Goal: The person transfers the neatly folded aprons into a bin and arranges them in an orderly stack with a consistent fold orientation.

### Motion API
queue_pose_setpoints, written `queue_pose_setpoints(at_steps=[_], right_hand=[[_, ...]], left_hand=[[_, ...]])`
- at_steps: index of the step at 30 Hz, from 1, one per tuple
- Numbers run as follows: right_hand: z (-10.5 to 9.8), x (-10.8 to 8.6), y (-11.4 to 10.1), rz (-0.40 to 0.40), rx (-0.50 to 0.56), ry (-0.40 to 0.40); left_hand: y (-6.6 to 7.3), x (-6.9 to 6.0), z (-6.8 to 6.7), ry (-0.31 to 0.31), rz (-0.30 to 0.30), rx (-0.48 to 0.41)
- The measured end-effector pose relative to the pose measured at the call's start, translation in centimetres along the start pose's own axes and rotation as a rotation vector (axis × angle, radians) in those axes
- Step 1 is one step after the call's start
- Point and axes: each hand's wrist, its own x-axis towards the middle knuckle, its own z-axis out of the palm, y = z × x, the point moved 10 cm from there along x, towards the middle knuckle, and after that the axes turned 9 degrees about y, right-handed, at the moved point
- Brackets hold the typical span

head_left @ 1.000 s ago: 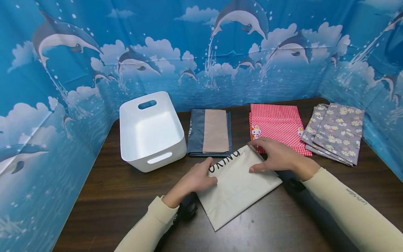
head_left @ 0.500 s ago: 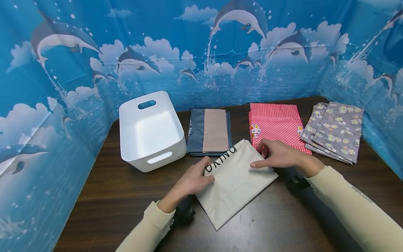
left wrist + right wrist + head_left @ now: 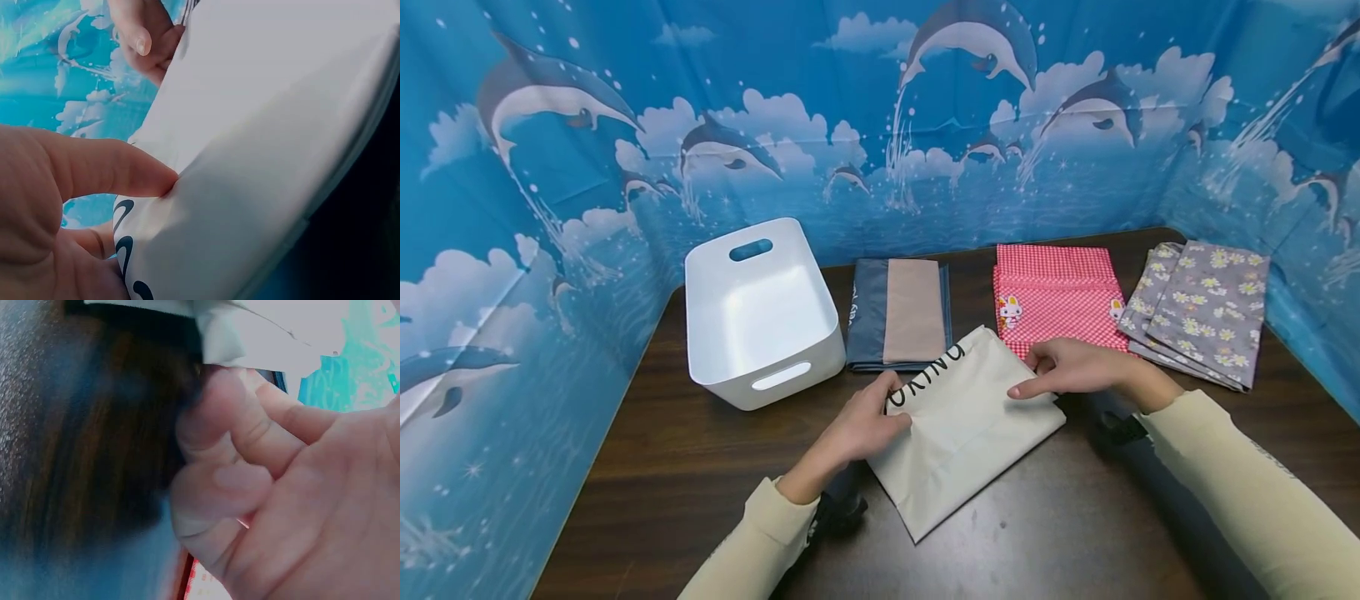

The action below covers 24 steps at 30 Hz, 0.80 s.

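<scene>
A folded cream cloth [image 3: 958, 437] with black lettering along its far left edge lies at a slant between my hands. My left hand [image 3: 865, 421] pinches that lettered edge; in the left wrist view its thumb presses on top of the cloth [image 3: 269, 137] and the other fingers are underneath. At the right edge my right hand [image 3: 1078, 367] grips the cloth, thumb on top and fingers bent below the edge. The right wrist view shows those curled fingers [image 3: 212, 487] close under the cloth [image 3: 269, 337]; their tips are partly hidden.
A white bin [image 3: 760, 308] with handle slots stands at the back left. Beside it lies a folded navy and beige cloth [image 3: 913, 312]. A red checked cloth [image 3: 1060, 296] and a grey daisy-print cloth [image 3: 1210, 312] lie at the back right. A dolphin-print curtain surrounds the table.
My right hand has left the far corner and shifted right and nearer, along the cloth's right edge. The left hand and the cloth have shifted slightly left.
</scene>
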Motion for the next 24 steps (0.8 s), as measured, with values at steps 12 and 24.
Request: queue_pose_setpoints(at_steps=[12,24], right_hand=[[-0.2,-1.2,1.5,0.076,0.310,-0.117],[-0.2,-1.7,1.5,0.058,0.492,-0.154]], left_hand=[[1.6,-0.7,-0.6,0.012,-0.045,-0.046],[6.2,-3.5,-2.7,0.058,-0.085,-0.110]])
